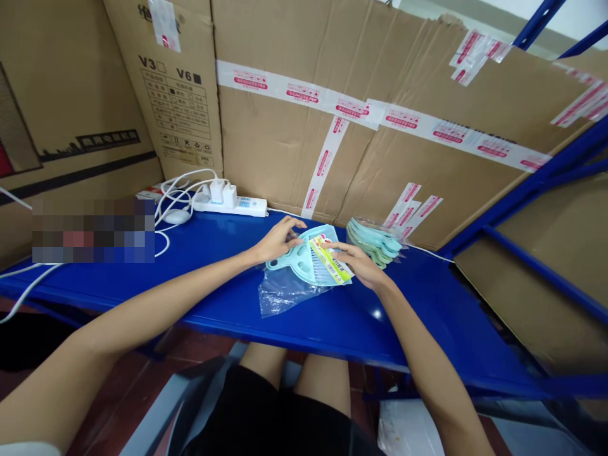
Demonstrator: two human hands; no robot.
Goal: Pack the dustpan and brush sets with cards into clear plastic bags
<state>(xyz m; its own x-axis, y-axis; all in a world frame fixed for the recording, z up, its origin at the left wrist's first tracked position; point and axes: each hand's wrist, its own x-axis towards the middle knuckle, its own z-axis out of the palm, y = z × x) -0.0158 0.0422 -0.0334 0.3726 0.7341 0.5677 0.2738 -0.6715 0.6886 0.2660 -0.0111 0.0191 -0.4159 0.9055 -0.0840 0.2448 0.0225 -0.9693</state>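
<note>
Pale blue plastic is what both hands meet on: a small dustpan-and-brush set [308, 256] with a yellow printed label, lying flat near the middle of the blue metal table [237, 304]. The left hand [280, 239] rests on the set's left edge with its fingers curled loosely over the plastic, and the right hand [360, 265] lies on the label end with the fingers laid along it; both hold the set lightly rather than gripping it hard. A clear plastic bag [284, 294] lies crumpled under and in front of the set, its mouth toward the set; how far the set sits inside it cannot be told. Just right of the right hand, a stack of pale green sets [374, 242] sits on the table against the cardboard. At the table's back left corner a white power strip [237, 202] carries two white chargers, with white cables looping beside it. Flattened brown cardboard boxes [380, 95] with pink-and-white tape wall off the back, and blue shelving rails [546, 177] run along the right.
</note>
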